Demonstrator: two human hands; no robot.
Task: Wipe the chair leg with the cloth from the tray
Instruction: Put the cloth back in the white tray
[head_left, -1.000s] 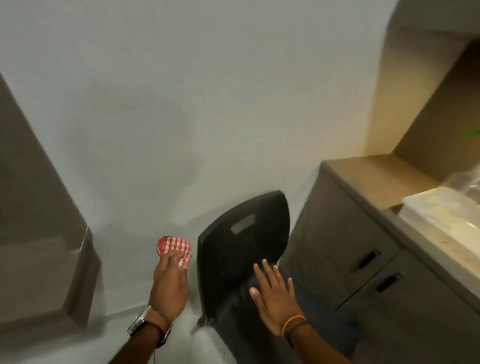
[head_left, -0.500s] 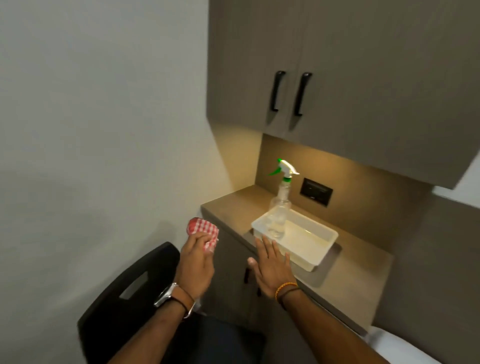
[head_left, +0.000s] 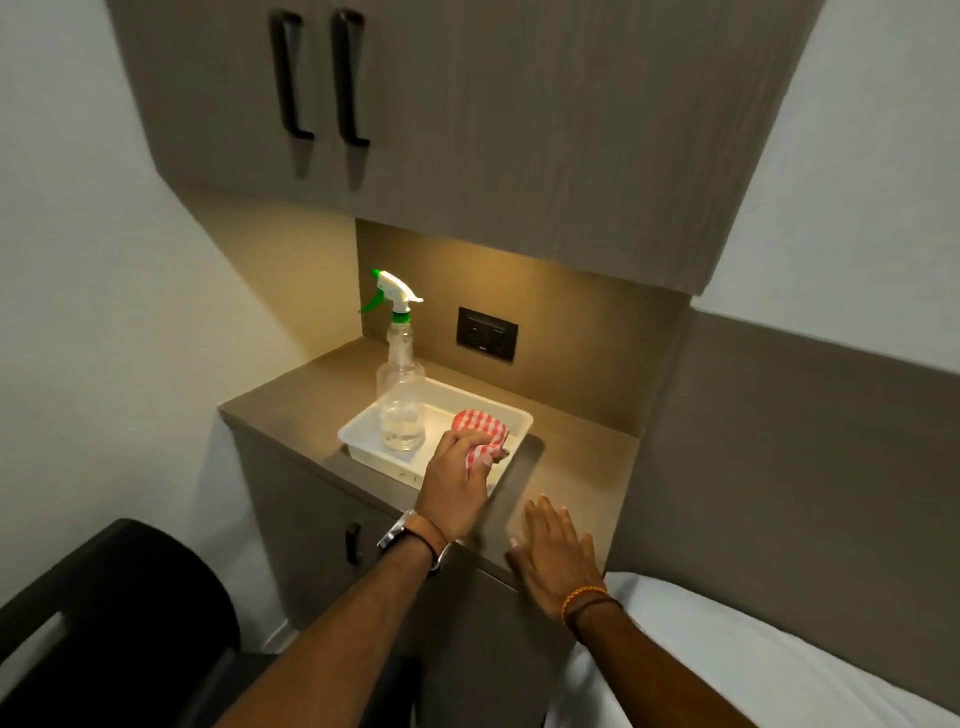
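Note:
My left hand (head_left: 456, 480) grips a bunched red-and-white checked cloth (head_left: 480, 428) over the right half of a white tray (head_left: 363, 441) on the counter. Whether the cloth touches the tray floor is hidden by the hand. My right hand (head_left: 553, 558) hovers flat, fingers apart, over the counter's front right edge and holds nothing. The black chair (head_left: 114, 613) shows only its backrest at the bottom left. Its legs are out of sight.
A clear spray bottle (head_left: 400, 384) with a white and green trigger stands in the tray's left half. The brown counter (head_left: 576, 457) sits over a cabinet with dark handles. Upper cabinets (head_left: 467, 114) hang overhead. A white bed (head_left: 753, 660) lies at the lower right.
The view swung from the chair and wall up to the counter. My left hand carried the cloth from beside the chair back over the tray. My right hand moved to the counter edge.

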